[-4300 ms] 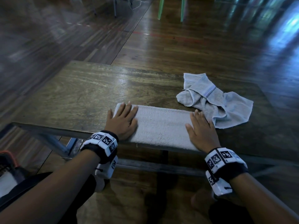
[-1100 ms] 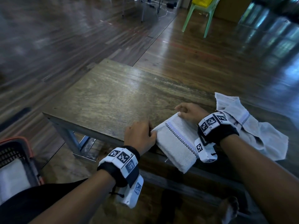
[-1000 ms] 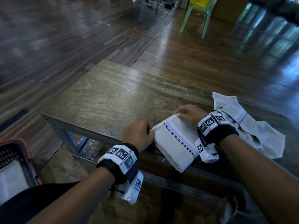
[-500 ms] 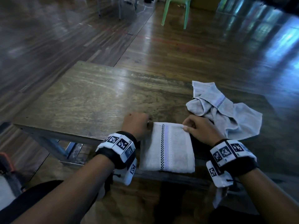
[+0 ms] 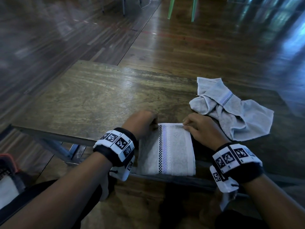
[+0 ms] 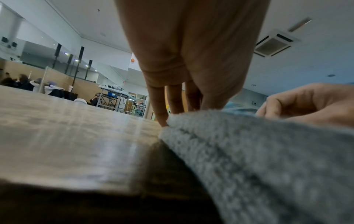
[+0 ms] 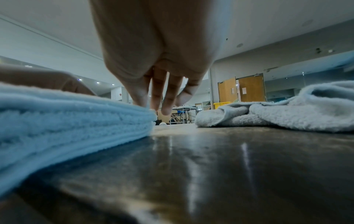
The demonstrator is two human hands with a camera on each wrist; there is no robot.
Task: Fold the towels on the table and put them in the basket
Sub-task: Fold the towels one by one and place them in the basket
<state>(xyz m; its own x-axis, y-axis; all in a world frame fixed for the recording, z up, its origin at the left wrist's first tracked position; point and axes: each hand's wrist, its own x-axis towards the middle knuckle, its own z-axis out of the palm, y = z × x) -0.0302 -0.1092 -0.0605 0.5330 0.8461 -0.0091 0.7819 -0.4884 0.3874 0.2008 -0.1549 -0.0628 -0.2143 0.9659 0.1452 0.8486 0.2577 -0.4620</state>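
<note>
change: folded towel now squared to me at the table near edge, no longer skewed | grip: left hand and right hand pinching its far corners | next: I judge basket; crumpled towel unfolded

folded striped towel at table edge, crumpled towel beside

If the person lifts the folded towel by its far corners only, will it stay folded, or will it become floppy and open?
The folded towel is soft terry in several loose layers, so it would likely sag and partly open. The left hand and right hand pinch only the far corners. It looks light; its near edge at the table rim could slip off if pushed.
</note>
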